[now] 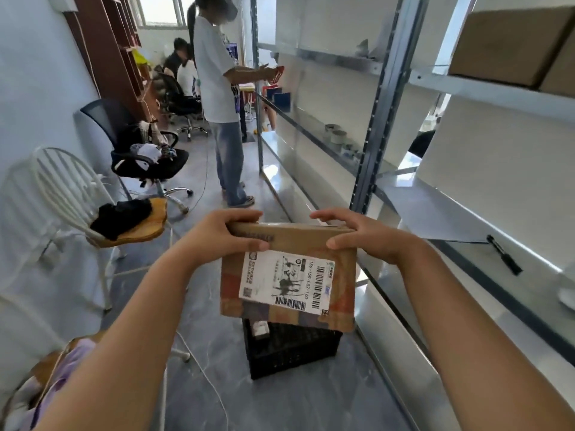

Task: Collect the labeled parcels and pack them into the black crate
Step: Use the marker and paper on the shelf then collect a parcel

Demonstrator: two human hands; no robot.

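I hold a flat cardboard parcel (289, 275) upright in front of me, its white barcode label facing the camera. My left hand (222, 236) grips its top left corner, thumb on the labelled face. My right hand (362, 236) grips the top right corner the same way. Below the parcel, on the grey floor, stands the black crate (289, 349); the parcel hides much of its opening. A small white item (260, 328) shows inside the crate at its left.
Metal shelving (385, 98) runs along the right, with a black marker (504, 255), tape rolls (337, 135) and brown boxes (510, 42) on it. A person (217, 98) stands ahead in the aisle. Chairs (137, 150) line the left wall. A white cable (199, 365) lies on the floor.
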